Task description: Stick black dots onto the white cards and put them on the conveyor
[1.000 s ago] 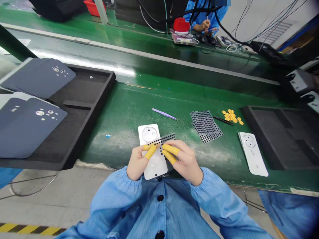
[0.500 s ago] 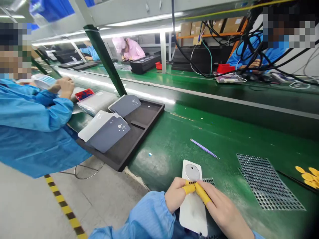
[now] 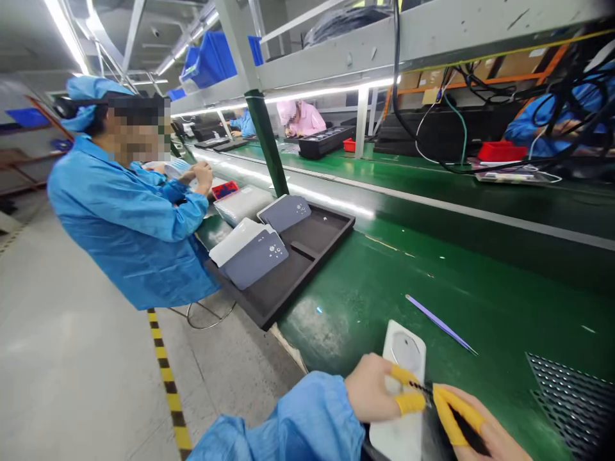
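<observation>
A white phone-back-shaped panel [image 3: 406, 349] with a round silvery disc near its top lies under my hands at the table's near edge. My left hand [image 3: 379, 390], with yellow finger cots on thumb and index finger, is over the panel, those two fingertips apart. At its index fingertip is one end of a narrow strip of black dots [image 3: 421, 387]. My right hand [image 3: 473, 426], also in yellow finger cots, pinches the strip's other end, to the right of the panel. Purple tweezers [image 3: 441, 324] lie on the table beyond the panel.
A black tray [image 3: 307, 275] holding grey phone-back panels stands to the left. At right lies a sheet of dark dots [image 3: 571, 397]. A co-worker in blue [image 3: 129, 218] is at far left, and a green post [image 3: 267, 144] rises behind the tray.
The view has swung left, so everything sits further right. My hands have moved apart a little, and my left thumb and index finger have parted; the strip stays between the hands.
</observation>
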`<state>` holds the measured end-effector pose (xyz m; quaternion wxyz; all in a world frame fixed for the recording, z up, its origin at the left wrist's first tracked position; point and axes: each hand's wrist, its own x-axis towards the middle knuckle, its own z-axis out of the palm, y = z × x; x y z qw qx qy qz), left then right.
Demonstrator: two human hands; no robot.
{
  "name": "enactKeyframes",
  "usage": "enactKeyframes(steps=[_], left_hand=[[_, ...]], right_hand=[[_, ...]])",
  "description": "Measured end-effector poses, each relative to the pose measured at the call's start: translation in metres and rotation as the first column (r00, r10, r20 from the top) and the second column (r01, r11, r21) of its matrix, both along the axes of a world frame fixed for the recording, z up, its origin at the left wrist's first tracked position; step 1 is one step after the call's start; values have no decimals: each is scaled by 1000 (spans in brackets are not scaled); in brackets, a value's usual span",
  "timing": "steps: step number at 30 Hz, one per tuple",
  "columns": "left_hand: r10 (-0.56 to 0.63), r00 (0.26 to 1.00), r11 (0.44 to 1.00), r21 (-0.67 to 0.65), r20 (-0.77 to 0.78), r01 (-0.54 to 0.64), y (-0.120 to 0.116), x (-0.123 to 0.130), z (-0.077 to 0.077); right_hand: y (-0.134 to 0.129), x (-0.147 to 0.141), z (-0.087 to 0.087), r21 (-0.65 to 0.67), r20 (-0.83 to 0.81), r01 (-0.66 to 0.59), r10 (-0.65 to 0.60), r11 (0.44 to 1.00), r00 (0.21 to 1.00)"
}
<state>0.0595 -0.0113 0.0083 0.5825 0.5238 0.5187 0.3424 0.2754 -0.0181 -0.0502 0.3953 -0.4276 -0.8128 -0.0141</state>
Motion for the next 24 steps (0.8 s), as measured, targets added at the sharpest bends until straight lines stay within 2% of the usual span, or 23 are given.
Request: enactKeyframes(steps=[3, 5, 7, 8, 10, 12, 15, 19, 24], left_hand=[[151, 988, 988, 13, -15, -151, 5, -23, 5], [219, 975, 975, 36, 28, -220, 0, -34, 12], [314, 943, 939, 107, 109, -326, -11, -38, 21], [332, 929, 931, 100, 161, -350, -17, -36, 26], [303, 927, 950, 14, 222, -313, -30, -27, 36], [225, 936, 974, -55, 269, -219, -43, -16, 44], [132, 938, 991, -28, 322, -130, -59, -3, 47], [81, 959, 995, 25, 272, -91, -68, -1, 46], [52, 962, 998, 14, 268, -58, -67, -1, 50]], right_hand=[[-6, -3, 10, -48, -26, 34, -36, 998, 999], [-11, -9, 26, -70, -72, 70, -75, 995, 995], [-15, -19, 46, -46, -147, 78, -84, 996, 986], [-16, -25, 56, -11, -177, 89, -90, 996, 980], [-20, -39, 76, 63, -213, 119, -103, 991, 972], [-24, -52, 92, 64, -187, 70, -57, 996, 981], [-30, -64, 108, 31, -72, -50, 52, 998, 996], [-36, -62, 111, 49, 19, -82, 81, 995, 997], [-43, -51, 110, -54, 127, -149, 154, 987, 980]])
